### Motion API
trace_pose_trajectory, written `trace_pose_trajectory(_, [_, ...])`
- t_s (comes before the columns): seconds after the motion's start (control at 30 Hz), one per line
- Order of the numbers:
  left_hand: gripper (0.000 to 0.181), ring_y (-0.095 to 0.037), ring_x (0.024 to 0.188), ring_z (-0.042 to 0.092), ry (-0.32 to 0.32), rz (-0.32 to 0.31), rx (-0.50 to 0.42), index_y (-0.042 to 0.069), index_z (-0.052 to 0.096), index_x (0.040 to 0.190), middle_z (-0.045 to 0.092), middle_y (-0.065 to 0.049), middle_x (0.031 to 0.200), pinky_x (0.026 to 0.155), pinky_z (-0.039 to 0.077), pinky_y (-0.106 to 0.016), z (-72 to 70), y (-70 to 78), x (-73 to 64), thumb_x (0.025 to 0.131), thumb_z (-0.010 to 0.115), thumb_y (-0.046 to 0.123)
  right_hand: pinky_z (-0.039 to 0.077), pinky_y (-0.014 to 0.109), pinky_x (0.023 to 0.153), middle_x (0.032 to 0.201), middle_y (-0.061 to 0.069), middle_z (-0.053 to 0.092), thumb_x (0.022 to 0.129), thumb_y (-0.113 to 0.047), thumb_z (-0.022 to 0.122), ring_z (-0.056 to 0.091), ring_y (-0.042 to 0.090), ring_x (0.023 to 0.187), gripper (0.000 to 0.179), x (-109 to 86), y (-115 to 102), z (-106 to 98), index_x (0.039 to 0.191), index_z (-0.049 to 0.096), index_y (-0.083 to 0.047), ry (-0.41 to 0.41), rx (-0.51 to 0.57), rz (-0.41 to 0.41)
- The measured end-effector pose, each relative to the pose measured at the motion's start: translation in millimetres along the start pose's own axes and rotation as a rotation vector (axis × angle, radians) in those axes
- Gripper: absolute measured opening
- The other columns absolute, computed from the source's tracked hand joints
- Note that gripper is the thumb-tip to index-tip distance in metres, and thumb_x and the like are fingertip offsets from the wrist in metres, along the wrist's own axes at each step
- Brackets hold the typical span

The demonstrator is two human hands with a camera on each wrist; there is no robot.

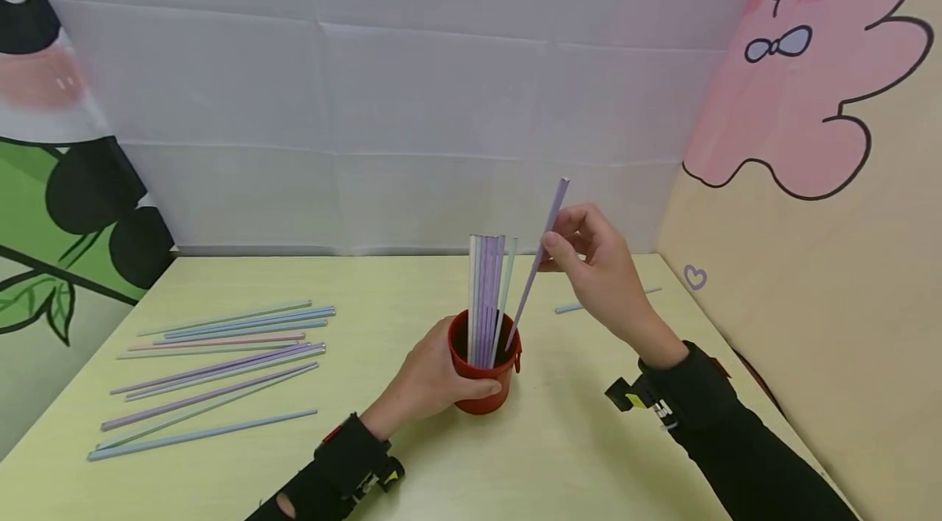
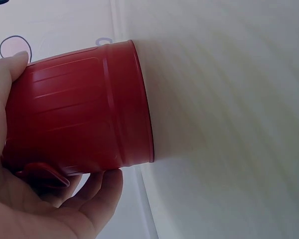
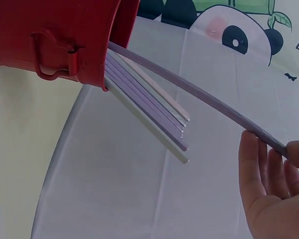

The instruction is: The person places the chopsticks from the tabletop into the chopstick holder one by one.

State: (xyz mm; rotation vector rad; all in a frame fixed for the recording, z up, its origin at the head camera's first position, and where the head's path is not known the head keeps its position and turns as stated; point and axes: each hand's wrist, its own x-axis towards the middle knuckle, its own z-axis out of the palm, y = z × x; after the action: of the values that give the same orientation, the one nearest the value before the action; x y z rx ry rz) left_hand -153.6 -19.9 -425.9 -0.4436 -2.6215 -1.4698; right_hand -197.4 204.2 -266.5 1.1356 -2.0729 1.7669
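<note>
My left hand (image 1: 430, 382) holds a small red bucket (image 1: 482, 404) upright on the table, its thumb across the front. The left wrist view shows the fingers curved about the bucket's wall (image 2: 79, 109). Inside stands a bunch of thin sticks (image 1: 486, 284), mostly purple, with some white and pale green ones. To the bucket's right, my right hand (image 1: 607, 280) pinches a long purple stick (image 1: 527, 294) between thumb and fingers. That stick leans right, with its lower end inside the bucket's rim. In the right wrist view, the purple stick (image 3: 199, 94) slants out past the others.
Several blue, pink, green and purple sticks (image 1: 213, 366) lie spread on the left of the pale table (image 1: 397, 292). A blue stick (image 1: 568, 308) lies behind my right hand. A white sheet (image 1: 434, 96) hangs along the table's back edge, and a wall (image 1: 809, 300) stands at right.
</note>
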Motion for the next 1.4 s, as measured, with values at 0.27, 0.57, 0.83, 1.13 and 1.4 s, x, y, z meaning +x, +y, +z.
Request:
trace_pose_trajectory(0.27, [0.089,-0.01,0.106,0.051,-0.003,-0.003,-0.011,0.027,0.037,0.137,0.049,0.011,0.124,0.085,0.051,-0.037,-0.1,0.7,0.4,0.065,0.085,0.048,0.056,0.043,0.073,0.098,0.023,0.052,0.096,0.004,0.052,0.062,0.038,0.083,0.016,-1.4,11.2,6.2,0.109,0.045,0.007,-0.038,-0.028,0.099])
trace_pose_trajectory(0.57, [0.089,-0.009,0.106,0.051,-0.009,-0.013,-0.018,0.027,0.037,0.137,0.049,0.012,0.124,0.085,0.051,-0.035,-0.3,0.4,0.7,0.065,0.084,0.049,0.057,0.039,0.07,0.099,0.015,0.054,0.097,-0.007,0.056,0.065,0.028,0.082,0.019,-8.0,55.1,7.1,0.114,0.048,-0.005,-0.066,-0.074,0.2])
trace_pose_trajectory(0.83, [0.09,-0.009,0.107,0.051,0.0,-0.009,-0.001,0.026,0.037,0.137,0.049,0.012,0.124,0.085,0.05,-0.035,-0.7,-0.8,0.8,0.065,0.084,0.051,0.056,0.031,0.07,0.102,0.01,0.056,0.097,-0.011,0.056,0.064,0.021,0.082,0.023,-13.7,63.6,-1.9,0.119,0.048,-0.011,-0.072,-0.168,0.186])
trace_pose_trajectory(1.13, [0.09,-0.009,0.107,0.051,0.005,-0.013,0.003,0.027,0.037,0.137,0.049,0.012,0.124,0.085,0.05,-0.036,0.8,-1.4,1.0,0.064,0.084,0.05,0.053,0.034,0.08,0.107,0.002,0.057,0.093,-0.006,0.059,0.059,0.018,0.095,0.029,-18.2,90.5,-31.5,0.12,0.051,-0.012,-0.063,-0.472,0.071])
trace_pose_trajectory(1.4, [0.088,-0.008,0.107,0.051,0.004,0.004,-0.011,0.027,0.038,0.136,0.049,0.012,0.124,0.086,0.049,-0.036,0.9,-4.5,2.3,0.065,0.085,0.05,0.046,0.046,0.087,0.121,0.011,0.052,0.089,-0.009,0.063,0.052,0.029,0.107,0.041,-23.2,124.9,-59.1,0.127,0.049,-0.005,-0.094,-0.657,0.021])
